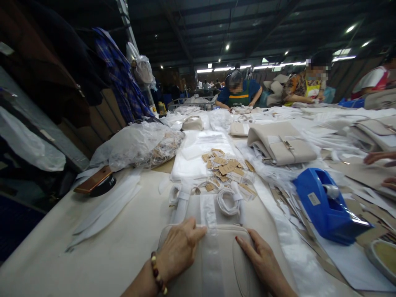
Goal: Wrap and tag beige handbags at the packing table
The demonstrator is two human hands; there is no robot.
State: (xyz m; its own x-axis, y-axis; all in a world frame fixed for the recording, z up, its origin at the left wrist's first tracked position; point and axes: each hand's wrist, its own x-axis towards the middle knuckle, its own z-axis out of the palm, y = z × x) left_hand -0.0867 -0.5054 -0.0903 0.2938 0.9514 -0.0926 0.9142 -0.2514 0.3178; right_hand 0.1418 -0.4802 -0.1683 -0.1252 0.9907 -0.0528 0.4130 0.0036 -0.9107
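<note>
A light beige handbag (224,264) lies in front of me, with a strip of translucent white wrapping (210,218) running down its middle. My left hand (181,247) is closed at the bag's upper left edge, its thumb beside the strip; a beaded bracelet is on that wrist. My right hand (261,251) grips the bag's right edge, thumb on top and fingers around the side. Beyond the bag's top edge lies a coiled white cord (228,202). Past it is a loose heap of brown paper tags (227,165).
A blue tape dispenser (321,206) stands to the right, near another beige bag (281,142). On the left are a phone-like brown object (93,181), white paper strips (105,214) and a filled plastic bag (136,144). Co-workers sit across the table; another person's hand (382,159) reaches in at right.
</note>
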